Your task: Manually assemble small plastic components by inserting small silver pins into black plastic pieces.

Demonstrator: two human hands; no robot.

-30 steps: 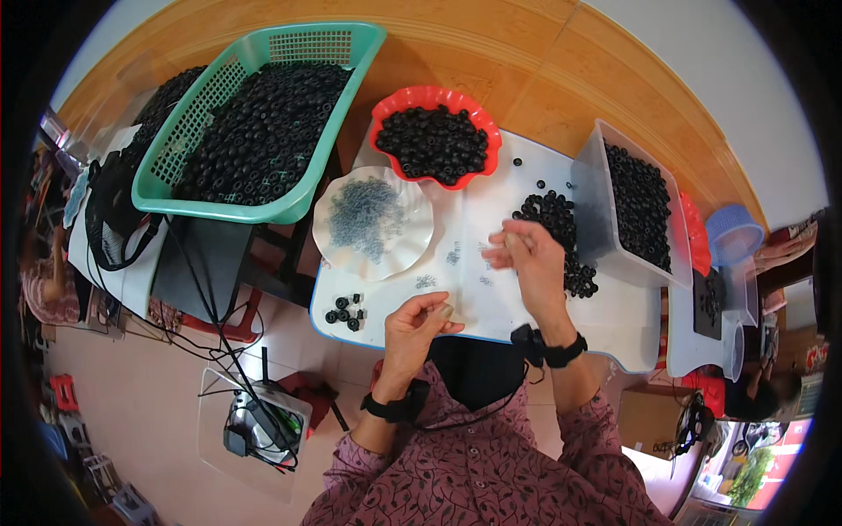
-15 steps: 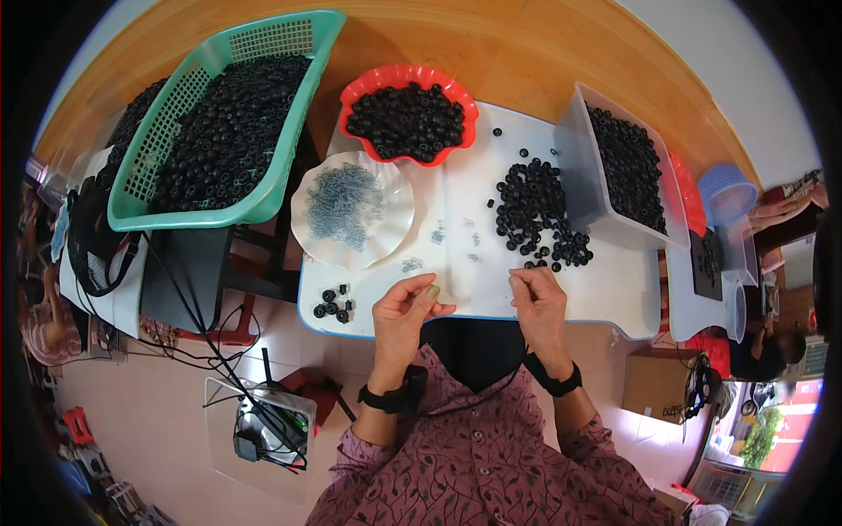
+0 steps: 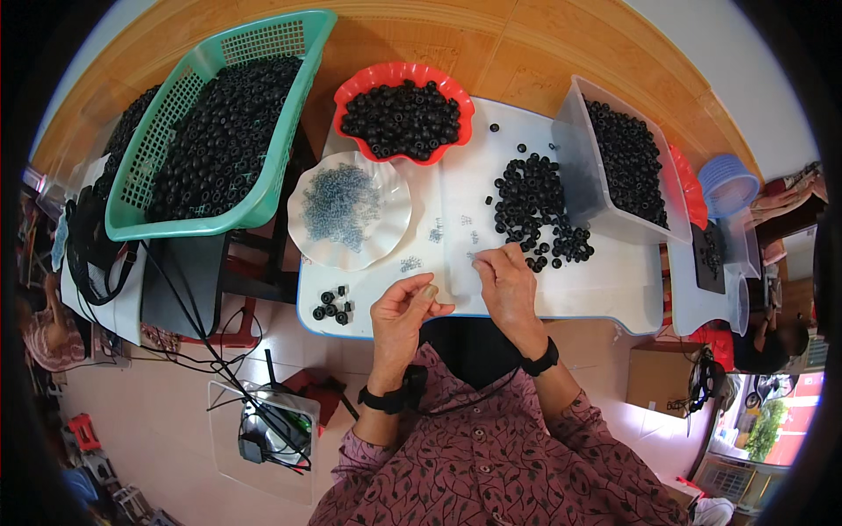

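At the front edge of the white table (image 3: 605, 280), my left hand (image 3: 402, 316) has its thumb and forefinger closed in a pinch; what they hold is too small to make out. My right hand (image 3: 510, 289) is over the table, fingertips pressed together beside a few tiny silvery coil-like pieces (image 3: 474, 237). Whether it grips one is hidden. More of these tiny pieces fill a white scalloped plate (image 3: 399, 215) at the left. Black round parts with holes (image 3: 529, 197) lie in a loose pile beyond my right hand. Several black parts (image 3: 331, 307) sit left of my left hand.
A red scalloped bowl (image 3: 469, 118) of black parts stands at the back. At the right is a clear plastic bin (image 3: 579, 188) of the same. A green basket (image 3: 250, 215), heaped with black parts, stands far left. Cables (image 3: 189, 298) hang below it.
My right hand has moved left and slightly away from me, from the table's front edge toward the tiny silvery pieces. My left hand has hardly moved.
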